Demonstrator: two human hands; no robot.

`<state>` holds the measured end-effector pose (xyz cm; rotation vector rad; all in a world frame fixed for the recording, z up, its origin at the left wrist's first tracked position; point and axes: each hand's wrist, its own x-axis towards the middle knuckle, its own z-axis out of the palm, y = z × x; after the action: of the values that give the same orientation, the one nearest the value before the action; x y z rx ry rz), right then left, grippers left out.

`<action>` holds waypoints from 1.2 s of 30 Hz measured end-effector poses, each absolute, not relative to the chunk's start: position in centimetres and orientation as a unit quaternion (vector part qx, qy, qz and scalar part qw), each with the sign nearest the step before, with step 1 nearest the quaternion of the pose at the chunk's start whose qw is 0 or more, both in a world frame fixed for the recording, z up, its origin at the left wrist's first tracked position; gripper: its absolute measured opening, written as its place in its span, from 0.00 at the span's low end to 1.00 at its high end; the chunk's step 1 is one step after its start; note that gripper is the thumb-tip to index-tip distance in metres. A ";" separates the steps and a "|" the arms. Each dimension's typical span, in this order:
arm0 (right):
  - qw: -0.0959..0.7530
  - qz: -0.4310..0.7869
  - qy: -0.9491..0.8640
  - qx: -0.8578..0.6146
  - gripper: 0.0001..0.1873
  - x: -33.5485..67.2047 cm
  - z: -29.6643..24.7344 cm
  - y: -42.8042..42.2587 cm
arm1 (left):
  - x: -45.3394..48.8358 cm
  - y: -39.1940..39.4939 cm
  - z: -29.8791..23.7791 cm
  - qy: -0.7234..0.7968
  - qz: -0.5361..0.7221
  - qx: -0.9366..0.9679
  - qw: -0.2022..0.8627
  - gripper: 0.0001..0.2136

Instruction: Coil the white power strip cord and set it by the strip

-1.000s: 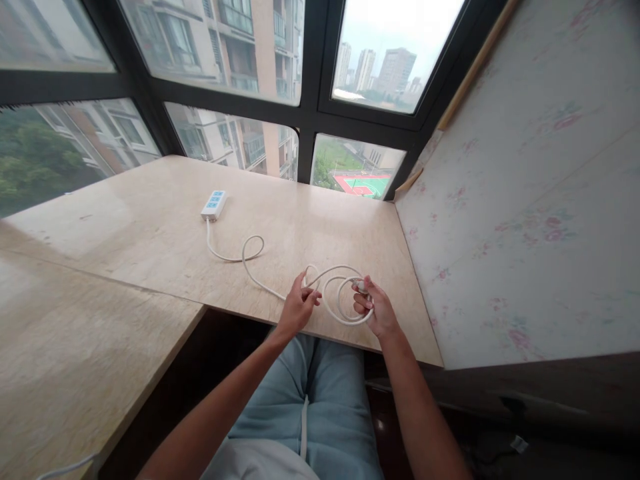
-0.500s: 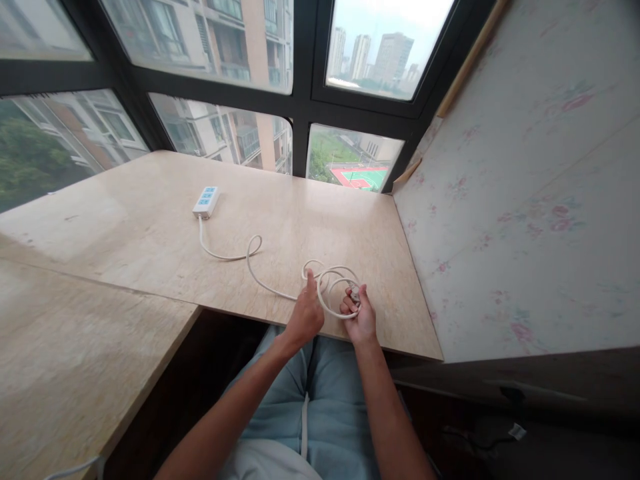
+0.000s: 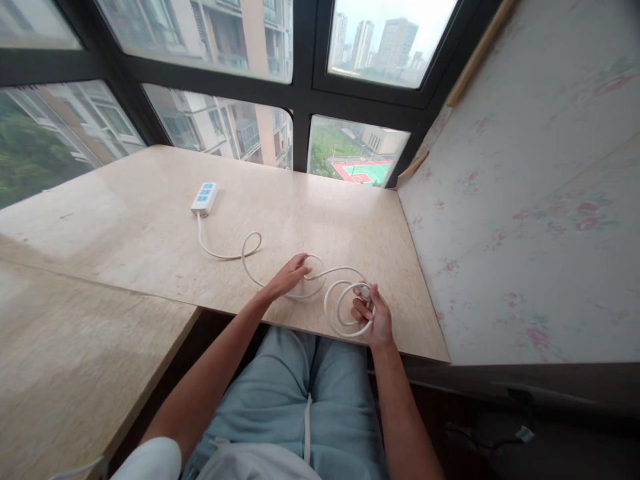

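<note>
Your R hand has fingers curled round the plug & coiled end of the white cord; your L hand, nearer the power strip, has fingers close together at a loose loop, can't tell if pinching; strip lies fwd & L of both, long axis running away from you, tilted slightly R; pale surface; dark-framed windows ahead, floral wall on R.

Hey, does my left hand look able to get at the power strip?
Probably yes: only the cord, low on the sill, lies between your left hand and the power strip.
</note>
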<state>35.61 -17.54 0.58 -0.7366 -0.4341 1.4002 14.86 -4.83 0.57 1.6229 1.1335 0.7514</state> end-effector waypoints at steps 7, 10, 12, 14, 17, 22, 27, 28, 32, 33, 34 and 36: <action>0.644 0.604 -0.304 -0.359 0.16 38.1 1.6 -18.1 | 15.6 -4.5 1.8 0.463 0.300 0.603 0.575 0.23; 0.579 0.599 -0.375 -0.406 0.14 40.0 2.4 -18.5 | 15.7 -5.3 3.0 0.444 0.344 0.569 0.601 0.17; 0.508 0.603 -0.428 -0.442 0.15 41.5 3.4 -18.7 | 15.6 -5.7 3.7 0.441 0.360 0.532 0.626 0.18; 0.423 0.594 -0.491 -0.477 0.16 42.7 4.9 -18.6 | 15.5 -5.8 4.3 0.446 0.372 0.492 0.648 0.18; 0.308 0.537 -0.595 -0.512 0.15 43.7 7.1 -17.8 | 15.1 -5.5 4.8 0.453 0.390 0.426 0.679 0.17; 0.249 0.480 -0.652 -0.531 0.13 44.2 8.7 -16.1 | 13.9 -5.1 4.5 0.487 0.384 0.324 0.715 0.12; 0.285 0.479 -0.644 -0.524 0.11 44.2 8.8 -15.5 | 12.8 -5.9 3.5 0.520 0.346 0.332 0.707 0.15; 0.293 0.492 -0.634 -0.519 0.11 44.2 8.8 -15.5 | 12.8 -6.1 3.3 0.520 0.338 0.345 0.705 0.15; 0.327 0.570 -0.564 -0.500 0.15 43.9 9.2 -16.0 | 12.5 -7.1 2.9 0.507 0.292 0.407 0.701 0.19; 0.341 0.594 -0.543 -0.486 0.16 43.8 9.3 -16.2 | 12.4 -7.4 2.8 0.501 0.280 0.429 0.697 0.22; 0.359 0.618 -0.520 -0.468 0.16 43.7 9.3 -16.3 | 12.3 -7.8 2.8 0.491 0.266 0.455 0.693 0.25; 0.399 0.658 -0.474 -0.428 0.17 43.5 9.4 -16.4 | 11.9 -8.6 2.8 0.466 0.234 0.511 0.683 0.35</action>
<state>43.45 -16.43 9.41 -1.0824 -1.2005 1.6640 11.92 -8.59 2.84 1.1457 1.0458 0.5240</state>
